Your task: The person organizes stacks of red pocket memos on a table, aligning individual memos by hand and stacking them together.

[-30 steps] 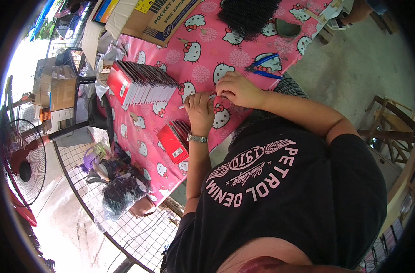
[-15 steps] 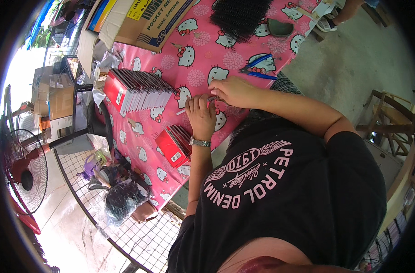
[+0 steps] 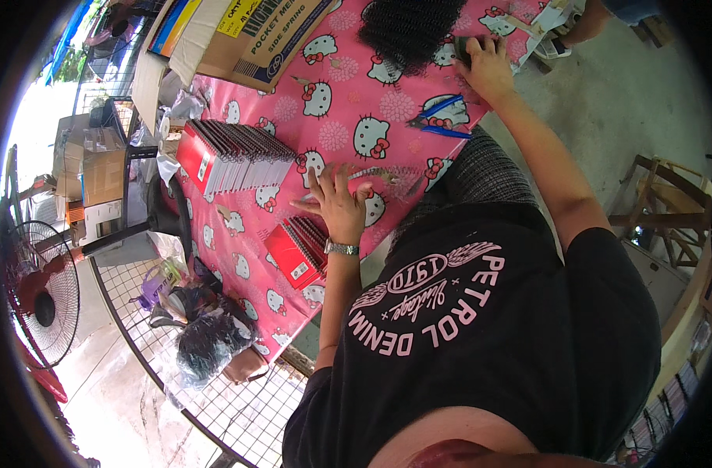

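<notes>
My left hand (image 3: 339, 204) lies on the pink tablecloth with its fingers spread. Beside its fingertips and thumb, a thin spiral coil (image 3: 406, 171) stretches to the right; whether it is joined to anything under the hand cannot be made out. My right hand (image 3: 487, 72) is at the far right of the table, fingers bent down over a dark green half-round piece (image 3: 460, 51) that it mostly hides. Blue-handled pliers (image 3: 443, 125) lie between the two hands. Close to the left wrist sits a small stack of red spiral notebooks (image 3: 293, 253).
A longer row of red-covered spiral notebooks (image 3: 235, 160) stands on the left. A heap of black spiral coils (image 3: 410, 31) and a cardboard box (image 3: 254, 43) occupy the far side. Plastic bags (image 3: 211, 335) and a fan (image 3: 47, 296) are off to the left.
My right hand has left my left hand and moved away to the far right, onto the dark green piece. My left fingers have spread, and the coil beside them now shows.
</notes>
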The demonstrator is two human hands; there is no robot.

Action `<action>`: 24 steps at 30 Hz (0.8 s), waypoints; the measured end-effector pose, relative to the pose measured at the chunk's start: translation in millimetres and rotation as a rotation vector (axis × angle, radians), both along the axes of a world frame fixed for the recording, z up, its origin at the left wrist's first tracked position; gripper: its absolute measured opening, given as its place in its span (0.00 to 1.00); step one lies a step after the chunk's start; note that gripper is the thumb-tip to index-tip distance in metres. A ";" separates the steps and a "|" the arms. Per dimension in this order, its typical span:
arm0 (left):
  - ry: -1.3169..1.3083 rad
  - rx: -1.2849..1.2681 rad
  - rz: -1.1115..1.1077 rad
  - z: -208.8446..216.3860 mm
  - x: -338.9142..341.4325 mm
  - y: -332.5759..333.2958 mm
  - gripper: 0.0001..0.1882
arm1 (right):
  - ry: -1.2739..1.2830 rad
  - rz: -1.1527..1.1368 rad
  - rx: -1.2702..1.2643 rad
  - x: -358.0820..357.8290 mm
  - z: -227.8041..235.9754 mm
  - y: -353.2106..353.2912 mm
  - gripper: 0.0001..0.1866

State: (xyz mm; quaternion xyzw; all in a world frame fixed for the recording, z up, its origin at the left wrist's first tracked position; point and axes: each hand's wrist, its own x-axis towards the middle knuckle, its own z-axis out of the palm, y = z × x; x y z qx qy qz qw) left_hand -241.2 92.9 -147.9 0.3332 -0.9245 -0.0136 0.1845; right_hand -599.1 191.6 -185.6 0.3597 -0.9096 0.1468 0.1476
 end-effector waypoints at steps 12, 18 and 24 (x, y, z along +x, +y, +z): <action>-0.024 0.097 0.087 -2.9 4.4 -13.2 0.19 | -1.327 1.199 0.181 130.2 42.3 -79.8 0.18; 0.081 0.142 0.132 -1.3 14.3 -15.5 0.22 | -1.465 1.251 0.302 135.8 63.4 -93.2 0.21; 0.220 0.195 0.041 -5.7 24.6 -23.4 0.20 | -1.667 1.226 0.203 143.6 47.3 -99.1 0.19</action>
